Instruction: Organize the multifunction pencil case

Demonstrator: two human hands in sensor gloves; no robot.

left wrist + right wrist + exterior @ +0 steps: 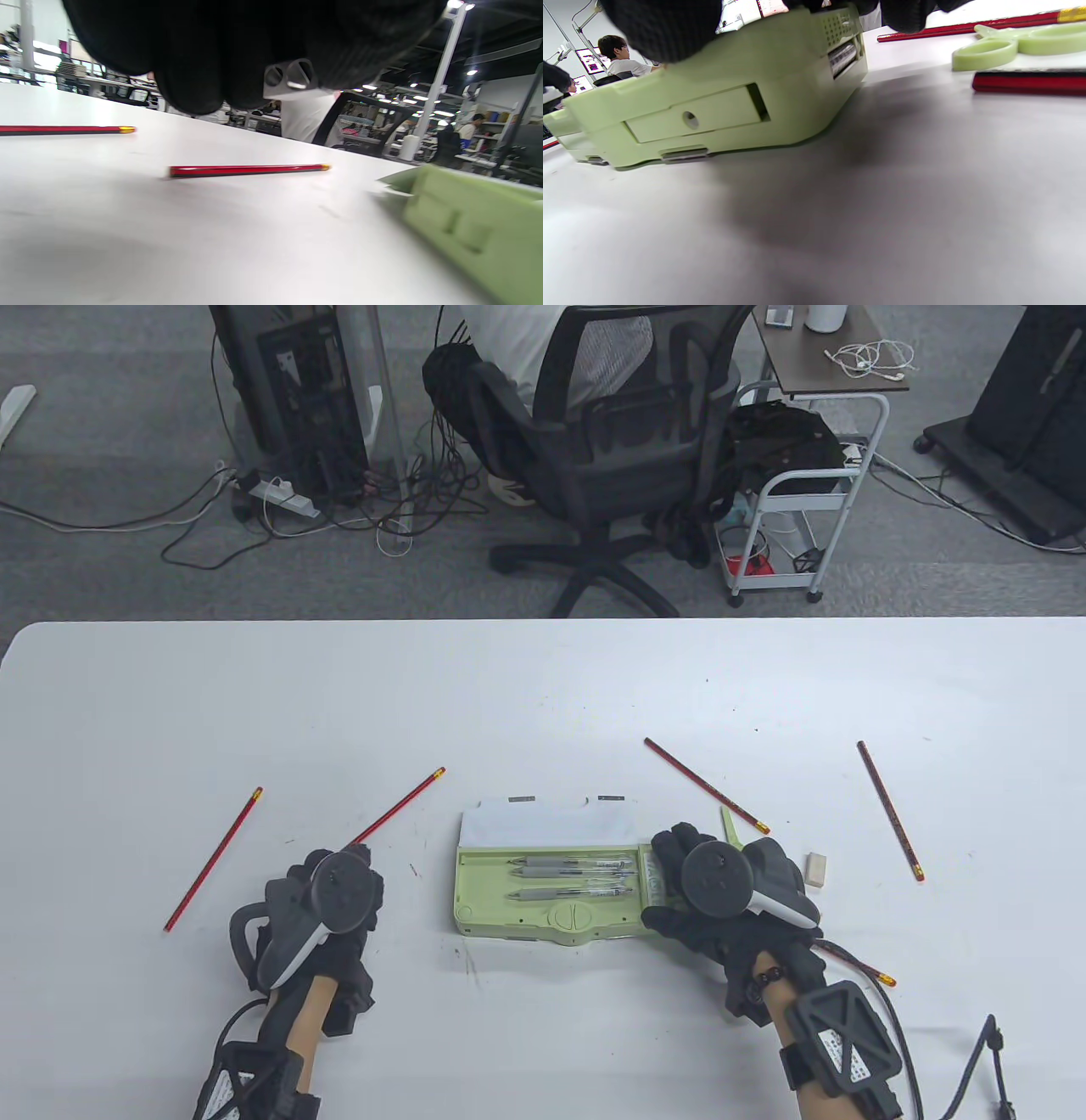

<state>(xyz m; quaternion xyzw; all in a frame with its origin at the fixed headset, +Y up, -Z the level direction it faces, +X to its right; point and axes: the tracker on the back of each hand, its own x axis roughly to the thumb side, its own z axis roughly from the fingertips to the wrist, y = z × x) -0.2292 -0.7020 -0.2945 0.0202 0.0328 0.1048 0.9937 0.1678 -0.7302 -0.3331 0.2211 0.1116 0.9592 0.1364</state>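
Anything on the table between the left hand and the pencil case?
Nothing: in the table view only bare table lies between the left hand and the pencil case.

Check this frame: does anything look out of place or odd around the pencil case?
Nothing damaged or spilled. The open pale-green plastic pencil case holds only three grey pens; red wooden pencils lie scattered across the white table, and a small white eraser sits outside. The right hand rests on the case's right end.

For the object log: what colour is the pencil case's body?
Pale green pencil case, seen best in the table view.
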